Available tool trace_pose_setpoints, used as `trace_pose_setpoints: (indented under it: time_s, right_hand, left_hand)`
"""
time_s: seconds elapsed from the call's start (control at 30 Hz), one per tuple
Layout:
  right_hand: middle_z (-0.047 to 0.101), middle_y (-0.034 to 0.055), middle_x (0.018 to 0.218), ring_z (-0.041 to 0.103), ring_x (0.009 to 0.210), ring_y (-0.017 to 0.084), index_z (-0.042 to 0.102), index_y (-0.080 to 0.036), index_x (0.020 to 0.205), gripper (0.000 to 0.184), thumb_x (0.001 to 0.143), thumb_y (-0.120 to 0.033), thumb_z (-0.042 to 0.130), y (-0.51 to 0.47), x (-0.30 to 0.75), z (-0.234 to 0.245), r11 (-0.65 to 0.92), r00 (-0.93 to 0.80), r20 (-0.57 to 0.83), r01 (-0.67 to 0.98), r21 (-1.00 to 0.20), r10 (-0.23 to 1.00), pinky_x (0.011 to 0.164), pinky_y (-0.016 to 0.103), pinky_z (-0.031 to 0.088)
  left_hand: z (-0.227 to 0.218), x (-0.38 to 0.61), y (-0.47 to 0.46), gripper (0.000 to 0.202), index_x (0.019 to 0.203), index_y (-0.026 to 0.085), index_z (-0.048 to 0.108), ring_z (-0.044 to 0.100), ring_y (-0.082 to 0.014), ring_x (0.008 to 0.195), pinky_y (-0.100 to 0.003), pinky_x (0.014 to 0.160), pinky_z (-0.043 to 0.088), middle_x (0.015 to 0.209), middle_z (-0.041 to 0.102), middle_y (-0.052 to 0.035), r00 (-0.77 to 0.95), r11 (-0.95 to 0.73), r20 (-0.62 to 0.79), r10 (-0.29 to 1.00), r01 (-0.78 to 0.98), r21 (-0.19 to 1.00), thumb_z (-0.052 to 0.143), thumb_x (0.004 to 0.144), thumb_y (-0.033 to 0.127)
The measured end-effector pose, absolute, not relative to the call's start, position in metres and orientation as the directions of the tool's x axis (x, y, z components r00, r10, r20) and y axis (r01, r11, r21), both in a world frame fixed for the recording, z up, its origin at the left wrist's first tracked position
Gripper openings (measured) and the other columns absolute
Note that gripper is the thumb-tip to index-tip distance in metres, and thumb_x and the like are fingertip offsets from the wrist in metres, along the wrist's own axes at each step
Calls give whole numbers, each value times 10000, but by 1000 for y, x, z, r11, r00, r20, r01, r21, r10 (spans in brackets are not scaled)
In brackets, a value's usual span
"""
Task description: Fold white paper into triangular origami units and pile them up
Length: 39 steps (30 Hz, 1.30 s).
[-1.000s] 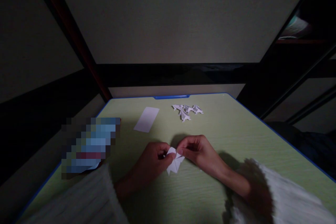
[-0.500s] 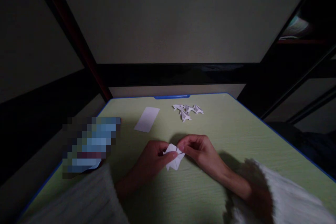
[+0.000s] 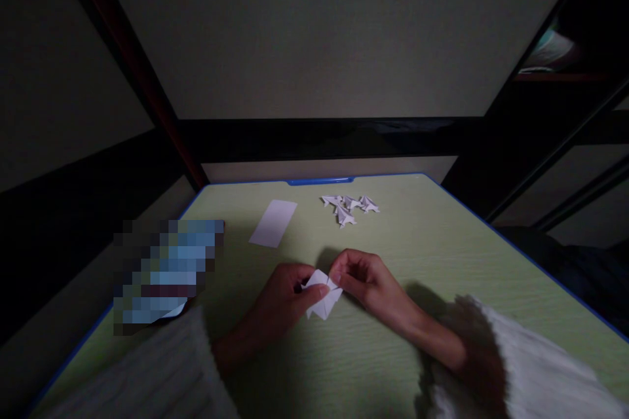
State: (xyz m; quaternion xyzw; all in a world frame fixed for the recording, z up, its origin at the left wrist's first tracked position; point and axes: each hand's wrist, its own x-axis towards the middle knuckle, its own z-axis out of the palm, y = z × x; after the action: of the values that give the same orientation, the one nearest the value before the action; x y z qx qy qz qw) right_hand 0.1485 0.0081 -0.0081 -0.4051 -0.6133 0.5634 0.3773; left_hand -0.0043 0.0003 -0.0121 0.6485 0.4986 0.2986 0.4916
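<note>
A small folded white paper piece (image 3: 323, 298) is pinched between both my hands just above the green table (image 3: 442, 255). My left hand (image 3: 285, 301) grips its left side with thumb and fingers closed. My right hand (image 3: 361, 278) pinches its upper right edge with fingertips together. Both wrists come out of white knitted sleeves.
A flat white paper strip (image 3: 273, 223) lies further back on the table. Several finished folded white paper figures (image 3: 350, 207) sit in a cluster near the far edge. A blurred blue packet (image 3: 164, 272) rests at the left edge. Dark frame bars surround the table.
The paper piece has turned slightly and shifted a little left between my fingers. Both hands stay in nearly the same place.
</note>
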Motion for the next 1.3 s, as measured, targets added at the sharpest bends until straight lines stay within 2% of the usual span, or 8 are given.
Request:
trace_pose_setpoints:
  time_s: [0.2,0.37,0.57,0.77,0.93,1.1,1.3]
  right_hand:
    - [370,-56,537,316,482,54,451,-130,617,242,677,-329,577,5,150,1,43,-508,-30,130,-991,861,438,183,246]
    - [339,-62,503,277,458,47,448,-125,573,267,704,-340,539,5,151,-3,51,-576,-32,127,-991,817,413,183,207]
    - [376,-60,451,309,430,45,450,-130,514,277,656,-331,576,5,151,-8,-56,-559,-71,44,-997,826,413,190,213]
    - [419,-47,435,347,412,48,488,-119,512,307,618,-389,590,9,153,-9,-129,-579,-105,-1,-992,808,422,194,240]
    - [439,-39,451,369,415,52,480,-127,521,317,665,-404,534,11,152,-8,-113,-575,-59,-58,-992,816,432,198,263]
    - [416,-51,471,343,425,51,468,-134,559,252,693,-338,530,8,151,-5,-33,-530,-30,3,-999,847,430,191,253]
    - [433,-45,510,371,470,57,457,-130,592,248,677,-332,573,9,152,-7,-60,-567,-13,-65,-996,824,461,190,266]
  left_hand:
    - [-14,-8,0,201,570,108,520,404,-88,485,-185,438,283,494,439,31,363,-15,-85,928,263,965,513,656,289]
    - [-12,-8,0,235,541,113,500,383,-81,478,-181,427,262,486,414,36,420,-39,-78,904,263,964,519,654,318]
    - [-10,-7,-1,257,553,101,531,397,-87,475,-186,429,264,472,421,32,440,-66,-84,894,315,947,518,654,338]
    - [-8,-7,-3,231,612,96,554,443,-102,507,-197,463,305,525,499,9,434,14,-121,893,242,970,527,653,322]
    - [-10,-6,-1,186,651,103,524,439,-96,515,-201,481,319,557,508,12,402,58,-120,908,165,985,526,653,289]
    - [-10,-6,0,144,611,128,481,402,-87,501,-193,463,287,532,442,41,364,38,-110,925,199,979,514,646,264]
    - [-4,-5,-2,135,593,127,490,401,-89,501,-195,471,294,522,437,39,397,20,-111,911,226,974,509,632,255]
